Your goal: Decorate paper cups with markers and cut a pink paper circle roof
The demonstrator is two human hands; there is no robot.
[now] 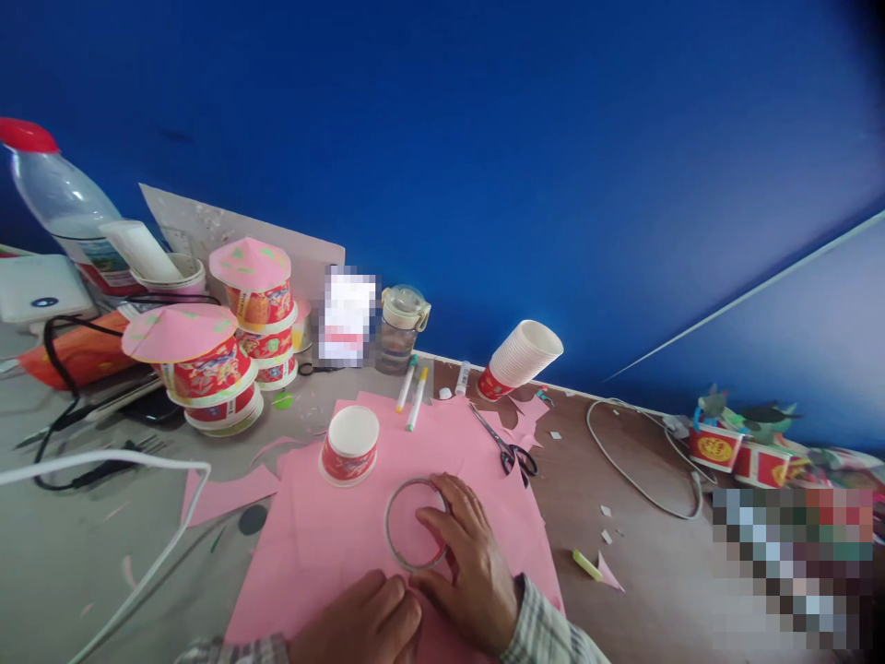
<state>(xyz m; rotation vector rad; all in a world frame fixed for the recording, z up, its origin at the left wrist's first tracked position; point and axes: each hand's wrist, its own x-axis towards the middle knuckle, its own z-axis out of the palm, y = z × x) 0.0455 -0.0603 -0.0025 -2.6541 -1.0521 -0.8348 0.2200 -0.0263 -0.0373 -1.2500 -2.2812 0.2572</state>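
Head view: right hand (470,561), fingers half-curled, grips the right rim of a round ring (388,526) lying on pink paper (314,563). Left hand (363,620) is curled nearby; contents, if any, cannot be told. Risk: uneven pressure could make the ring slip.

thin grey-rimmed ring (388,530), flat, pink showing through its middle, lying on pink paper sheets (311,544), sheets overlapping, edges offset, spread across counter (656,590)
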